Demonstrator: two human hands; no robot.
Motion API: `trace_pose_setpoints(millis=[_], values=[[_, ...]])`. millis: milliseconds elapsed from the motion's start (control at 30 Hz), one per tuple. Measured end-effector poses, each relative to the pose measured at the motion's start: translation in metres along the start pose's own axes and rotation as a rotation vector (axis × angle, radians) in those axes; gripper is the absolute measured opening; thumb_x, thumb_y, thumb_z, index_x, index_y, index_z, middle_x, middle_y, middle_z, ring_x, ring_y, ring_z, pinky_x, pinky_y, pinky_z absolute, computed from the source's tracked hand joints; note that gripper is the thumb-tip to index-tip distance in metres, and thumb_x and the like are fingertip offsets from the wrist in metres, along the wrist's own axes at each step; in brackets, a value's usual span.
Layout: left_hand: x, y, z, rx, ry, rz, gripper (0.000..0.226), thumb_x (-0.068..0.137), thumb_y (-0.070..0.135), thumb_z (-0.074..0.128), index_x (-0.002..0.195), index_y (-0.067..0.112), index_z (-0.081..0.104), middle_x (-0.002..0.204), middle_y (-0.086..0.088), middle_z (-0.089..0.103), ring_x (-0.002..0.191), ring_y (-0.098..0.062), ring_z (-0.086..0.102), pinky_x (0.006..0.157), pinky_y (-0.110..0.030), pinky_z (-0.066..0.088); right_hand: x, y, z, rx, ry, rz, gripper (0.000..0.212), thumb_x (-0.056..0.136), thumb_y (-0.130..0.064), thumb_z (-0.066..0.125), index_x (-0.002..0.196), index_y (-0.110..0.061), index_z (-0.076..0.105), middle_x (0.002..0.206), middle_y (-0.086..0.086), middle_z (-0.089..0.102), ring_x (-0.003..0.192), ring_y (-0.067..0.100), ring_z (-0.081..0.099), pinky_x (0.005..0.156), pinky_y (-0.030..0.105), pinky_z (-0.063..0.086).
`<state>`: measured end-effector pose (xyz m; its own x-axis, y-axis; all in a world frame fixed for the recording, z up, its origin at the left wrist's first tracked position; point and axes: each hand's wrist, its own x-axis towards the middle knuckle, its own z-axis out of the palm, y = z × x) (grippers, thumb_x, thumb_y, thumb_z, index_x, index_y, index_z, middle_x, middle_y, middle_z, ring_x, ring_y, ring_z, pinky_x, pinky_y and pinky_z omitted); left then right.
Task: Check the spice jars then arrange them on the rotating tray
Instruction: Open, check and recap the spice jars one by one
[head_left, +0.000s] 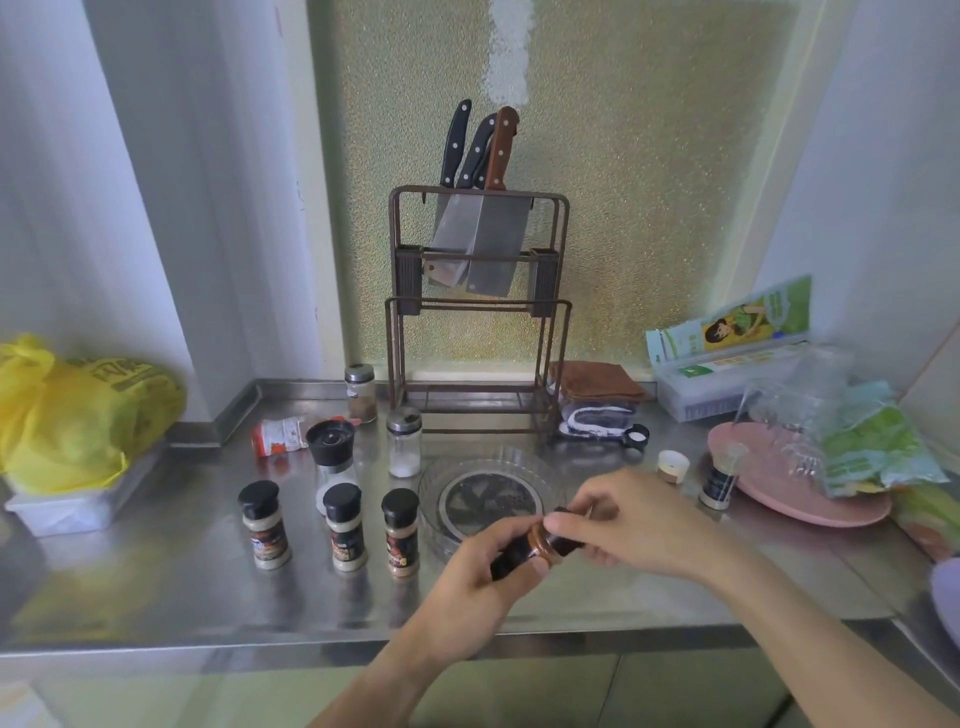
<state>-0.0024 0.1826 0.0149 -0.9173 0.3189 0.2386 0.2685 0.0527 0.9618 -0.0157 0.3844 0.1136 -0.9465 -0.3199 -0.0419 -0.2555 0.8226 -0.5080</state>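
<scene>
My left hand (483, 569) grips a small dark spice jar (524, 552), tilted on its side above the counter's front. My right hand (618, 519) pinches the jar's black cap (563, 543) at the brown neck. Just behind my hands lies the clear round rotating tray (441, 483), with nothing on it. Three black-capped spice jars (265, 525) (345, 527) (401, 532) stand in a row to its left. Behind them stand a black-topped grinder (332, 457), a glass shaker (404, 449) and a glass jar with brown spice (361, 395). A red-labelled bottle (280, 436) lies on its side.
A knife rack (478, 312) with cleavers stands at the back of the steel counter (156, 582). A yellow bag (78, 410) sits on a tray at left. At right are a white cap (672, 465), a small jar (719, 480), a pink plate (810, 506) with packets, and folded cloths (597, 400).
</scene>
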Motion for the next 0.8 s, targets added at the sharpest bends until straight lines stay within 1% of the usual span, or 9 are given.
trace_pose_setpoints(millis=[133,200,267,367,467,533,600,700,800], values=[[0.002,-0.004,0.001,-0.013,0.011,-0.001,0.033,0.095,0.014,0.065,0.128,0.019,0.065,0.118,-0.012,0.071,0.105,-0.012,0.065,0.096,-0.022,0.047,0.0,0.001,0.0,0.033,-0.007,-0.025,0.035,0.078,-0.043,0.083,0.109,-0.04,0.066,0.098,-0.014,0.075,0.081,0.003,0.073,0.086,0.038,0.061],[0.004,-0.005,0.002,-0.004,0.005,0.002,0.033,0.096,0.012,0.065,0.128,0.018,0.065,0.116,-0.009,0.072,0.103,-0.012,0.066,0.094,-0.022,0.049,0.002,0.002,0.0,0.017,0.014,0.006,0.026,0.083,-0.053,0.076,0.098,-0.032,0.072,0.086,-0.009,0.079,0.075,0.003,0.074,0.082,0.038,0.063],[0.005,-0.006,0.004,0.0,0.005,0.005,0.032,0.098,0.007,0.064,0.127,0.017,0.065,0.107,-0.002,0.073,0.092,-0.003,0.064,0.083,-0.015,0.048,0.001,0.002,0.0,-0.019,0.031,0.008,0.037,0.08,-0.062,0.074,0.105,-0.035,0.07,0.092,-0.014,0.076,0.079,0.001,0.073,0.083,0.033,0.061],[0.006,-0.006,0.007,-0.023,0.018,-0.008,0.033,0.097,0.005,0.065,0.127,0.017,0.064,0.105,-0.001,0.073,0.092,-0.004,0.065,0.082,-0.016,0.049,0.002,0.004,-0.002,-0.006,0.012,-0.03,0.036,0.077,-0.044,0.082,0.109,-0.04,0.067,0.096,-0.016,0.073,0.083,0.002,0.071,0.084,0.036,0.06],[0.007,-0.01,0.009,-0.022,0.027,-0.019,0.033,0.096,0.007,0.066,0.128,0.016,0.064,0.113,-0.004,0.074,0.101,-0.013,0.068,0.091,-0.022,0.052,0.0,0.004,-0.004,-0.075,0.033,0.01,0.038,0.076,-0.063,0.076,0.102,-0.035,0.071,0.09,-0.015,0.073,0.081,0.002,0.069,0.079,0.036,0.06],[0.008,-0.011,0.011,-0.024,0.023,-0.025,0.034,0.096,0.004,0.066,0.128,0.014,0.064,0.106,0.004,0.073,0.093,-0.003,0.066,0.083,-0.015,0.049,-0.002,0.006,-0.003,-0.038,-0.013,-0.018,0.044,0.075,-0.053,0.08,0.114,-0.042,0.064,0.104,-0.018,0.07,0.086,0.003,0.07,0.084,0.034,0.06],[0.008,-0.011,0.012,-0.016,0.031,-0.026,0.034,0.095,0.002,0.066,0.127,0.013,0.065,0.108,0.001,0.074,0.096,-0.002,0.066,0.086,-0.014,0.048,-0.002,0.007,-0.003,-0.041,-0.022,-0.034,0.035,0.079,-0.042,0.081,0.111,-0.042,0.065,0.101,-0.016,0.071,0.083,0.001,0.07,0.084,0.035,0.061],[0.007,-0.012,0.016,0.0,0.015,-0.018,0.033,0.095,0.008,0.067,0.126,0.017,0.066,0.113,-0.008,0.073,0.103,-0.013,0.068,0.095,-0.023,0.051,-0.001,0.009,-0.003,-0.071,0.03,0.0,0.037,0.079,-0.063,0.074,0.104,-0.036,0.069,0.091,-0.015,0.073,0.077,-0.001,0.069,0.079,0.034,0.06],[0.008,-0.013,0.021,-0.021,0.023,-0.021,0.033,0.094,0.009,0.068,0.125,0.019,0.066,0.097,0.008,0.073,0.087,-0.004,0.064,0.079,-0.02,0.05,-0.001,0.012,-0.002,-0.019,-0.009,-0.045,0.046,0.072,-0.045,0.083,0.113,-0.044,0.062,0.1,-0.016,0.072,0.084,0.002,0.071,0.084,0.036,0.061]])
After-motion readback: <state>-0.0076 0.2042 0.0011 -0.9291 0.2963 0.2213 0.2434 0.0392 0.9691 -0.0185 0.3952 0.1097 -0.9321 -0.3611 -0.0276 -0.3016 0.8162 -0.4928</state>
